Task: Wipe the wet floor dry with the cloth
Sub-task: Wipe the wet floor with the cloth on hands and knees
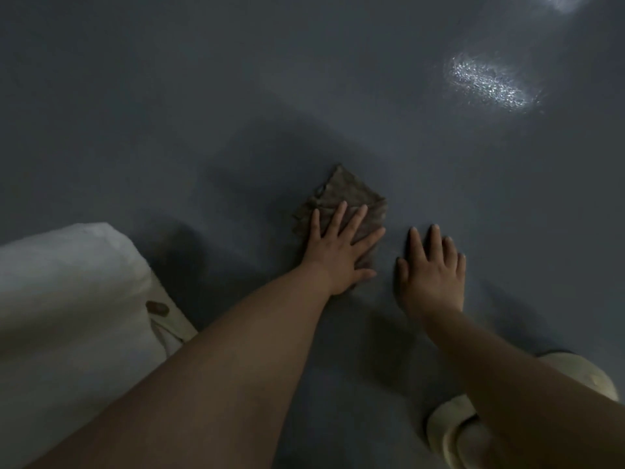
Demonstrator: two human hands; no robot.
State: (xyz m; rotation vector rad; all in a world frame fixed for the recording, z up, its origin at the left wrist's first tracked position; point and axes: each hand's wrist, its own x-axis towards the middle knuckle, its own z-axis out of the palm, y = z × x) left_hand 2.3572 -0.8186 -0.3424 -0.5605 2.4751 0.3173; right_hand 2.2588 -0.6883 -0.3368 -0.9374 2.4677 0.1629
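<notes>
Two bare arms reached out from the camera toward the grey floor (169, 96). The left hand (341, 247) lay flat with straight, spread fingers, pressing down on the brown cloth (341, 198). The right hand (431, 269) rested just beside it, fingers straight, flat on the floor, holding nothing. A shiny wet patch (487, 82) sat well apart.

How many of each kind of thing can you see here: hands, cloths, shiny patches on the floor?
Hands: 2, the left hand flat on the cloth, the right hand flat on the floor
Cloths: 1, the cloth
Shiny patches: 2, one whole, one cut by the top edge
Total: 5
</notes>
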